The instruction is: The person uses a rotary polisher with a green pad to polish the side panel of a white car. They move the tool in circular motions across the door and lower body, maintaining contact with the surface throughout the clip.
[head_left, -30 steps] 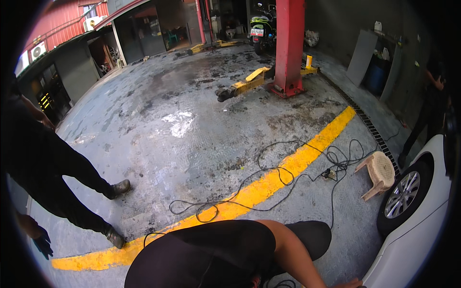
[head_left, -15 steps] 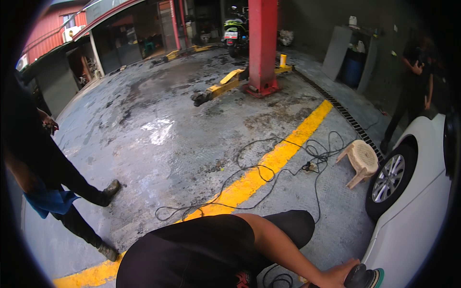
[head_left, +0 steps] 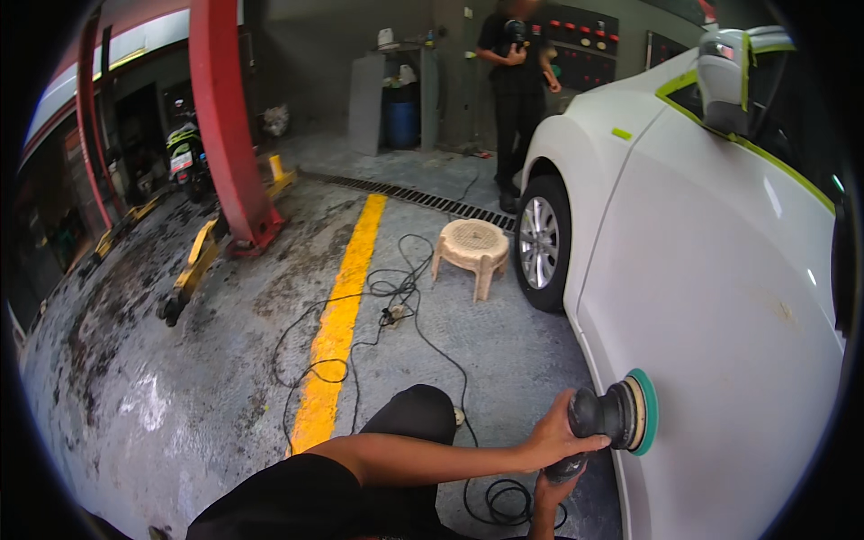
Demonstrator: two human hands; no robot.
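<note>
I hold a black polisher point(head_left: 589, 418) with a round green pad point(head_left: 644, 412) in both hands. My left hand point(head_left: 560, 434) is closed over the body of the tool behind the pad. Below it, my right hand point(head_left: 556, 490) grips the black handle. The pad faces the white car door point(head_left: 711, 360) at its lower front part; whether it touches, I cannot tell. A faint brownish mark point(head_left: 786, 312) shows on the door. Green masking tape point(head_left: 783, 166) edges the window and side mirror point(head_left: 724, 81).
A beige plastic stool point(head_left: 472, 247) stands by the front wheel point(head_left: 543, 236). Black cable point(head_left: 432, 337) loops across the floor and the yellow line point(head_left: 346, 315). Beyond the car's front stands a person in black point(head_left: 513, 99). A red lift post point(head_left: 229, 126) rises at left.
My view has swung right toward the car, bringing the door, mirror and both hands into sight. The person with a blue cloth at left has gone out of view.
</note>
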